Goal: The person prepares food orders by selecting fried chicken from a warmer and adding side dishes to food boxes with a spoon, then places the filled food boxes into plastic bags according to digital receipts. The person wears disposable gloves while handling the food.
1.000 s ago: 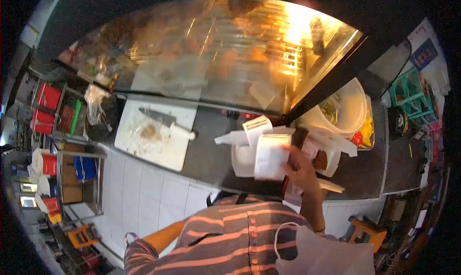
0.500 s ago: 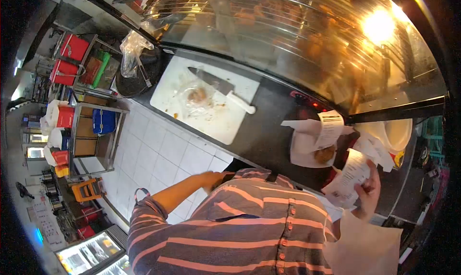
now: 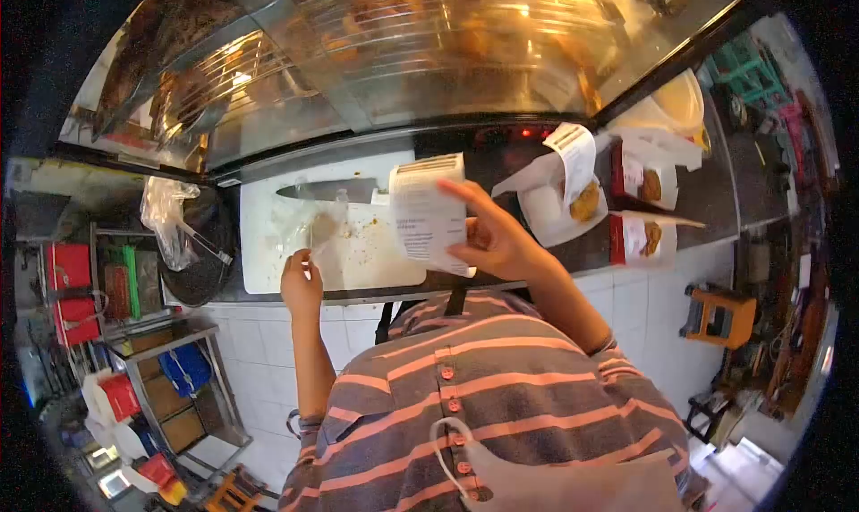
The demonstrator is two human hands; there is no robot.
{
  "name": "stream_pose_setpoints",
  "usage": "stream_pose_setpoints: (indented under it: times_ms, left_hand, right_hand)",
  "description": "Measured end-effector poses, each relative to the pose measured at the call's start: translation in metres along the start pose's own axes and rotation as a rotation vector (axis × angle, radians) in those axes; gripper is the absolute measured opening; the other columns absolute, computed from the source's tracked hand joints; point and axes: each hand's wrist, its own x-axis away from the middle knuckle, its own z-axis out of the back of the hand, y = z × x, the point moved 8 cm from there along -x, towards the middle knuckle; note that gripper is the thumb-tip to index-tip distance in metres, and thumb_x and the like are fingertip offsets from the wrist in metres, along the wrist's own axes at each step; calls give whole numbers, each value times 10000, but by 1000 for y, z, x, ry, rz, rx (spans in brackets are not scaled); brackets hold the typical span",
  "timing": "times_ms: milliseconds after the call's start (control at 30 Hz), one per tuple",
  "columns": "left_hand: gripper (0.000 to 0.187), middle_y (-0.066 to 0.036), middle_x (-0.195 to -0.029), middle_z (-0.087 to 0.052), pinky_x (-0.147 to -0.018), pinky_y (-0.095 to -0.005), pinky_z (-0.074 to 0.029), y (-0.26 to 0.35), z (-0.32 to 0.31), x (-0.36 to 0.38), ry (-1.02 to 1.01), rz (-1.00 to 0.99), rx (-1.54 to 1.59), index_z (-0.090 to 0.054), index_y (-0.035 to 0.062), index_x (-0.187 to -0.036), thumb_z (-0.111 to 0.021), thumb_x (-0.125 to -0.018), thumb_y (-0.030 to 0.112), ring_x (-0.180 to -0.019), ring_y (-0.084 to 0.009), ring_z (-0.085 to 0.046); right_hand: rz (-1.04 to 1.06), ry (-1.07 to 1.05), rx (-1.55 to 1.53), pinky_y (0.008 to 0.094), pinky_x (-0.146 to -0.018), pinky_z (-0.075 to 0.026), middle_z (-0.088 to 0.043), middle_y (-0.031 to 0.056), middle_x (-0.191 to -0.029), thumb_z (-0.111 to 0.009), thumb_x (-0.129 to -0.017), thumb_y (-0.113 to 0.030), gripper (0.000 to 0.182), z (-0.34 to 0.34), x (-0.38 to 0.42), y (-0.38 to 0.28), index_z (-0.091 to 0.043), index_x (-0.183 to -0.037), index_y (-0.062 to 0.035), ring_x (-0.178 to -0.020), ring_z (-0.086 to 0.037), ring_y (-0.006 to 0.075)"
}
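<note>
White printed paper slip, gripped at its right edge between the thumb and fingers of my right hand, held over the right end of the cutting board. Bare dark counter leaves some room between that board and the open box to the right; along the far side, the glass cabinet bounds the space. My left hand is at the board's near edge beside the clear plastic bag; whether it pinches the plastic, I cannot tell. The slip's long axis runs far to near, dark-barred end far. Partly hidden by it, the knife points its blade left.
</note>
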Motion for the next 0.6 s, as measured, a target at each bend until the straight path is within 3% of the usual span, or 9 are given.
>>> stream_pose_setpoints:
  times_ms: [100, 167, 300, 333, 433, 600]
  left_hand:
    - [271, -104, -947, -559, -514, -275, -463, 58, 44, 3, 153, -72, 169, -524, 29, -982, -547, -719, -34, -665, -197, -585]
    - [238, -101, -933, -560, -494, -253, -455, 83, 60, -4, 198, -156, 214, -522, 20, -957, -523, -731, -56, -659, -190, -581]
    - [137, -108, -887, -589, -520, -227, -465, 142, 82, -7, 163, -389, 333, -568, 14, -814, -504, -733, -76, -699, -183, -588]
    - [138, -108, -853, -600, -568, -227, -473, 157, 84, -6, 127, -370, 387, -588, 16, -782, -503, -726, -78, -714, -182, -591]
    - [162, -111, -833, -598, -605, -231, -469, 212, 95, 1, 90, -525, 401, -596, 10, -823, -515, -715, -78, -705, -179, -590]
    - [270, -134, -797, -587, -678, -297, -443, 280, 100, 21, -161, -840, 655, -567, -8, -995, -478, -797, 152, -756, -269, -579]
  right_hand:
    - [123, 27, 44, 301, -914, -374, -228, 67, -1294, -507, -695, 135, 735, -1, 4, -54, -179, -1338, -7, -1197, -305, 191]
    - [157, 51, 107, 277, -831, -447, -221, 74, -1290, -543, -705, 113, 763, -4, 7, -79, -166, -1347, -53, -1148, -373, 190]
    - [176, 58, -60, 286, -848, -435, -211, 82, -1314, -559, -698, 100, 766, -12, 12, -103, -166, -1342, -32, -1178, -345, 196]
    - [182, 63, -70, 288, -857, -429, -210, 84, -1317, -564, -699, 92, 762, -11, 13, -105, -170, -1341, -28, -1181, -343, 195]
    - [223, 87, -92, 296, -881, -412, -204, 85, -1330, -577, -705, 64, 746, -8, 18, -111, -185, -1334, -18, -1178, -351, 193]
    - [175, 91, -67, 315, -909, -393, -208, 84, -1339, -606, -720, 1, 738, -9, 21, -110, -202, -1335, -41, -1162, -373, 200]
